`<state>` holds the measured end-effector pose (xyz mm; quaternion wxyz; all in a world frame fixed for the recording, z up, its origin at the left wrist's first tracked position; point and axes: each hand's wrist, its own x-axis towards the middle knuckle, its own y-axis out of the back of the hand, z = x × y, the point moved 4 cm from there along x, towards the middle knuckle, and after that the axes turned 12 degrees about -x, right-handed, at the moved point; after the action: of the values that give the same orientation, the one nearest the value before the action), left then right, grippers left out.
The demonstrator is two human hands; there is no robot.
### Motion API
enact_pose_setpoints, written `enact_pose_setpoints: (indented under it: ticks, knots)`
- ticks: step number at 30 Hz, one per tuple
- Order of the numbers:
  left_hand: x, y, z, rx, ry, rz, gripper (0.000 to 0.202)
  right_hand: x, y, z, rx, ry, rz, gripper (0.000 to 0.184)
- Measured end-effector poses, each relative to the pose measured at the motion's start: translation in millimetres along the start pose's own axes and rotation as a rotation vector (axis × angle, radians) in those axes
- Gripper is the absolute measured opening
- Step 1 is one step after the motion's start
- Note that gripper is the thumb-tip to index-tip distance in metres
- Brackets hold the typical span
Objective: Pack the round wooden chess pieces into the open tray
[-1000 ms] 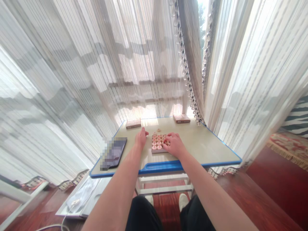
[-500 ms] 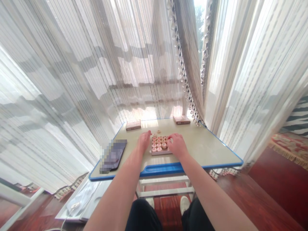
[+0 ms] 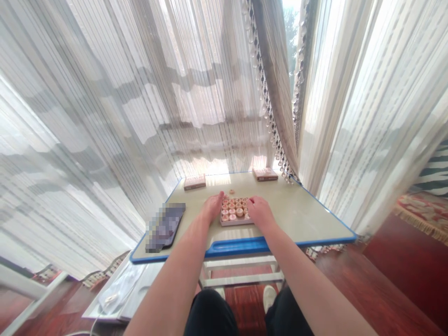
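A shallow wooden tray (image 3: 234, 222) filled with several round wooden game pieces lies in the middle of the small table. My left hand (image 3: 211, 207) rests flat on the tabletop against the tray's left side, fingers stretched forward. Curled fingers of my right hand (image 3: 259, 211) sit at the tray's right edge, over the outermost pieces; what they pinch is hidden. One loose round piece (image 3: 231, 191) lies just beyond the tray.
The beige table (image 3: 301, 214) has a blue rim and a blue groove at its near edge. Two small flat boxes (image 3: 194, 182) (image 3: 265, 173) sit at the back. A dark phone (image 3: 166, 224) lies at the left. Sheer curtains hang close around.
My right hand has drawn back from above the pieces to the tray's right edge. My left hand has slid closer to the tray's left side. The view has shifted slightly.
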<state>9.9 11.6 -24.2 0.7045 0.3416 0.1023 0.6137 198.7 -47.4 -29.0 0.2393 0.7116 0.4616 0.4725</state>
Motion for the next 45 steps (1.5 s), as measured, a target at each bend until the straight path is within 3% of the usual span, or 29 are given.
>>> enact_pose_setpoints:
  ticks: [6,14,20,29,45]
  knots:
    - [3.6,-2.5,-2.5,0.004,-0.031,0.003,0.066,1.5,-1.6,1.5,-0.033,-0.003,-0.020,0.030]
    - [4.7,0.5,-6.6,0.065,-0.015,0.072,0.070,1.2,1.2,-0.1,-0.045,0.007,-0.005,0.032]
    - [3.7,1.4,-4.8,0.096,-0.012,0.100,0.066,-2.1,2.3,-6.0,-0.011,0.126,0.022,0.028]
    - [0.5,2.3,-0.5,0.107,0.017,0.086,0.070,1.4,4.3,2.1,0.091,0.008,0.033,0.023]
    - [1.0,4.3,-2.6,0.099,0.033,0.113,0.065,2.4,4.9,7.0,0.103,-0.058,0.066,0.024]
